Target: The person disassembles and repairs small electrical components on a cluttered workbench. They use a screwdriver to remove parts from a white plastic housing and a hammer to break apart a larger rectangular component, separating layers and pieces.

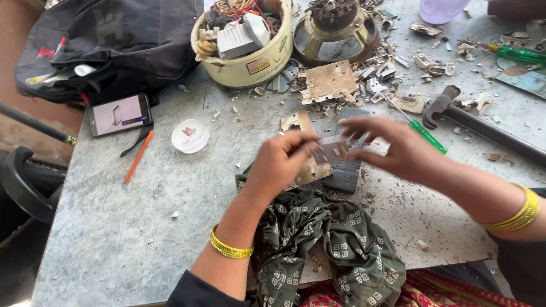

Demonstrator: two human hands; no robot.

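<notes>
Two hands work one small grey metal plate (331,150) above the scarred grey table (142,227): the left hand (278,165) and right hand (398,150) both pinch it by its edges. I judge a sharp edge could nick a finger, or the plate could slip into the green patterned cloth (324,239) below.

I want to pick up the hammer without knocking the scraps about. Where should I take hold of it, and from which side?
Judging by its pose, grip the hammer on its long dark handle, coming from above at the right. The head lies up-left among scraps beside the green screwdriver; the handle runs down-right over barer table.
</notes>
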